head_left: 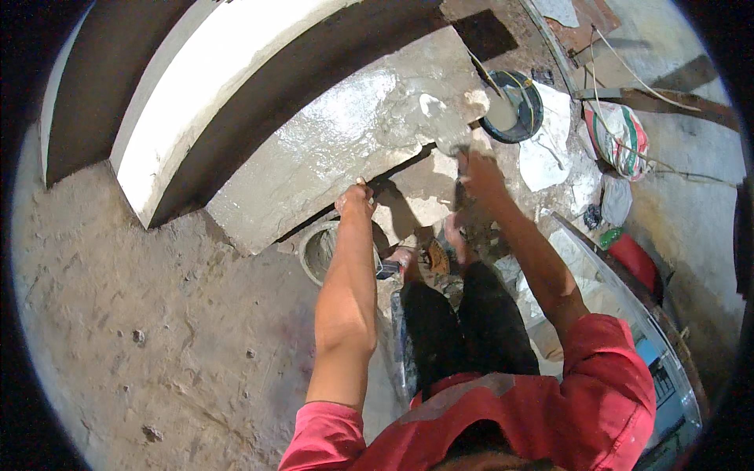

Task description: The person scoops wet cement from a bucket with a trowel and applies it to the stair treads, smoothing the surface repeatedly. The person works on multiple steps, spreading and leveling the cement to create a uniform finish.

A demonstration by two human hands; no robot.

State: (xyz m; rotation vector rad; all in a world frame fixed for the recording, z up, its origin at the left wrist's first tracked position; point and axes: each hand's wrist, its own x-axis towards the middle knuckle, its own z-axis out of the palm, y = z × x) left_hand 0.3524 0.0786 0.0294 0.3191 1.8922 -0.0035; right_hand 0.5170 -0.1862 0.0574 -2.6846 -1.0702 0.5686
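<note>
Mortar [338, 125] lies in a wet grey sheet, glossy in patches, right in front of the person I'm watching. Closest to me are the red shirt [487, 416] and dark trousers [428, 330], with bare feet [454, 234] showing beyond them. Just beside the left forearm, and partly covered by it, stands a round bucket [312, 273] with grey stuff inside; rough bare floor [173, 314] spreads out to its left. The left hand [356, 196] is at the front edge of the sheet, fingers curled in, though whether they pinch anything I can't tell. A dark gap [408, 163] runs along that edge, with a pale step [428, 192] below. Over to the right, the right hand [481, 174] is by the sheet's near corner, blurred; I can't make out how tight its grip is or what it holds. Past it sits a black bucket [526, 132] of murky water, white sacking [546, 157] just beside it and a striped sack [616, 137] further right. Behind the mortar, on the left, a white wall [236, 63] catches strong light
</note>
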